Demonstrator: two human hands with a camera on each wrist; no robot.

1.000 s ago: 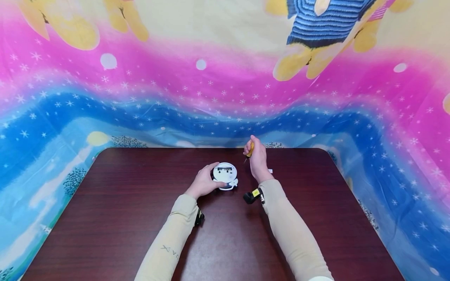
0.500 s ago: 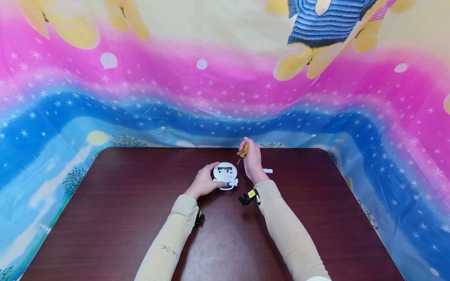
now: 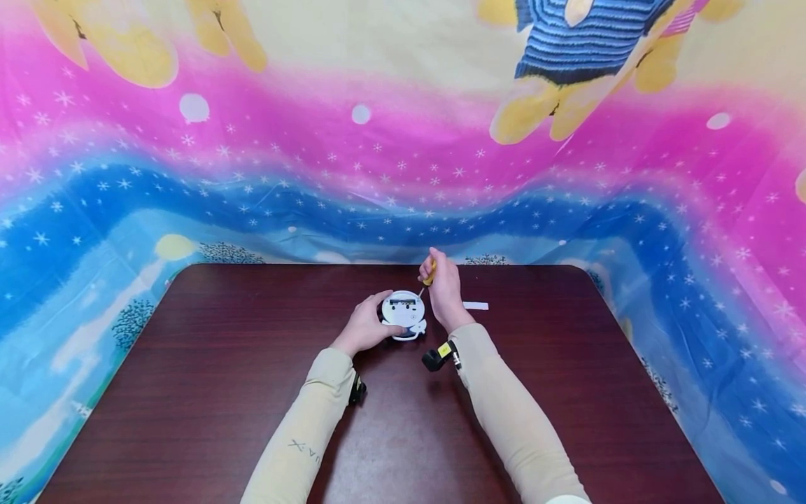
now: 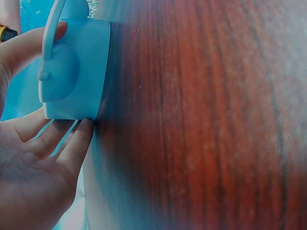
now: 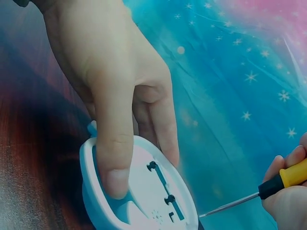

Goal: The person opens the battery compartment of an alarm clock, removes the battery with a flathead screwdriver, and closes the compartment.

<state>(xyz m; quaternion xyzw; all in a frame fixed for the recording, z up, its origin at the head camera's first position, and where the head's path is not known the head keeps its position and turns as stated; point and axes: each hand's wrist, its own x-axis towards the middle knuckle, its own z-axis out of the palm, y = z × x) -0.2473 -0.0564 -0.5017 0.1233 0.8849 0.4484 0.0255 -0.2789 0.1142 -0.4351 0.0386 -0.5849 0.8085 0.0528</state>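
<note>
A round white device [image 3: 403,318] with a pale-blue body stands on the table, its flat side turned up toward the head view. That side has a dark slot, two dark knob-like spots and a cluster of small holes. My left hand [image 3: 365,325] grips it from the left, thumb over the front edge and fingers against the side of the body [image 4: 91,72]. In my right hand [image 3: 446,290] is a screwdriver [image 5: 295,173] with a yellow and black handle. Its thin metal tip is right at the device's rim, on the upper right in the head view.
A white strip [image 3: 476,306] lies on the dark red table [image 3: 252,392], just right of the right wrist. Behind the table's back edge hangs a printed cloth [image 3: 403,175]. A black wrist camera [image 3: 434,359] juts out below the right hand.
My right hand has moved left with the screwdriver, bringing its tip to the device's rim and uncovering more of the white strip. The left hand and the device have stayed in place.
</note>
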